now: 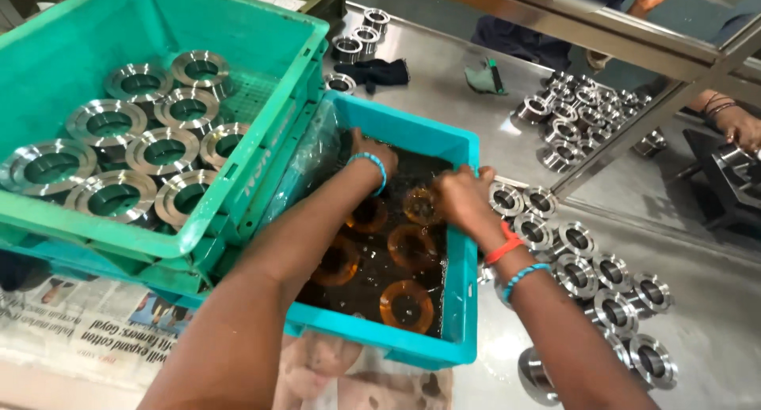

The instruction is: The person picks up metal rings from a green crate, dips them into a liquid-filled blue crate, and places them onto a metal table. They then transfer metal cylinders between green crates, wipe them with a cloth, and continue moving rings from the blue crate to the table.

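Note:
A blue plastic crate (464, 299) holds dark oily liquid with several metal rings (407, 303) lying in it, tinted orange by the liquid. My left hand (372, 152) reaches into the far side of the crate, its fingers down in the liquid and hidden. My right hand (460, 196) dips in near the right wall, fingers curled beside a submerged ring (420, 205); whether it grips that ring is hidden. Both wrists wear bead bands.
A green crate (261, 133) at left holds several clean steel rings (165, 150). More steel rings (594, 271) stand on the metal table at right and further back (567, 113). Newspaper (95, 331) lies under the crates. Another person's hand (741, 125) shows at far right.

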